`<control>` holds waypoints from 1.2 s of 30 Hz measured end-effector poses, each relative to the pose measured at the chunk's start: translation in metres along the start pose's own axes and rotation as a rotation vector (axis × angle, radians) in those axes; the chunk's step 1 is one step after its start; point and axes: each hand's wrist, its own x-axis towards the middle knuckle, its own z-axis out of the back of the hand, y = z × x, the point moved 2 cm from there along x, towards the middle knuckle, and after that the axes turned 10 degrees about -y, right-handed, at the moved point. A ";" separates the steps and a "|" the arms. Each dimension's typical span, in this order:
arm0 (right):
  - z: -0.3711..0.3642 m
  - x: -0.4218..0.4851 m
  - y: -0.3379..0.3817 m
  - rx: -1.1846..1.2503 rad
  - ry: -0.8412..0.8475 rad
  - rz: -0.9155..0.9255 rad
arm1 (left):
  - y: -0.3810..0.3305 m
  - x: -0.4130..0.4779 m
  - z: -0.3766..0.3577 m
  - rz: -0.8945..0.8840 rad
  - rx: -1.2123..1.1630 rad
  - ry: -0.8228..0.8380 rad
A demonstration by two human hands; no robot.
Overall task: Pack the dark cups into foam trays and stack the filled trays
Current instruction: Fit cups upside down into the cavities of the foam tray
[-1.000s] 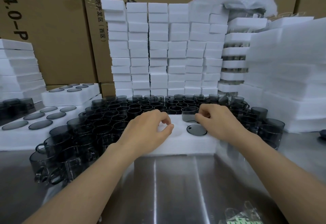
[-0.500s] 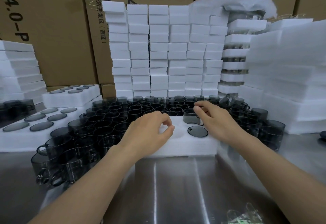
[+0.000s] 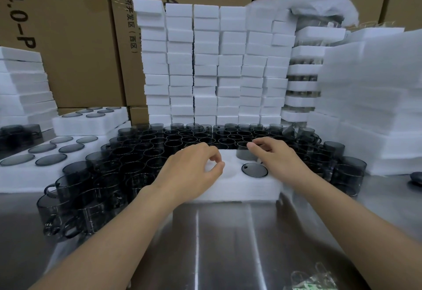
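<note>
The move ahead turns on the dark cup [image 3: 244, 154] under your right hand [image 3: 278, 162]. It stands upright in the far right pocket of the foam tray [image 3: 239, 189], its long axis vertical and most of its body above the foam. Your hand comes at it from the right, and the grip is curled over its top edge and right side, touching it. The thumb is hidden, so I can't tell how firmly you hold it. To my eye the cup is only partly seated and wants a straight push down, not a sideways one.

Your left hand [image 3: 189, 173] is farther off, resting on the left part of the same tray. Its fingers are curled in, thumb and forefinger tips nearly meeting, with nothing visible between them. It looks placed to steady the foam.

The cup is smoky, dark and translucent, with a smooth round wall. Just nearer you in the tray, the seated cup [image 3: 254, 170] shows only as a dark disc flush with the foam — that is the level I'd expect the other one to reach.

The tray sits mid-counter [image 3: 228, 244]. The loose cups [image 3: 146, 152] crowd round its left and far sides, a few with handles showing. At the counter's left edge the filled trays [image 3: 20, 181] lie stacked — dark discs in white foam.
</note>
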 end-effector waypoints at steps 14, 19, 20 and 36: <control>0.004 0.005 -0.003 -0.108 0.029 -0.045 | 0.000 0.000 -0.001 0.006 0.001 0.000; 0.004 0.005 -0.002 -0.212 0.068 -0.050 | 0.000 0.000 -0.001 0.009 0.002 -0.001; 0.004 0.006 -0.002 -0.226 0.071 -0.048 | 0.000 0.000 -0.001 0.008 0.003 -0.002; 0.002 -0.002 0.002 -0.268 0.044 -0.010 | 0.043 0.013 0.038 0.108 0.282 -0.209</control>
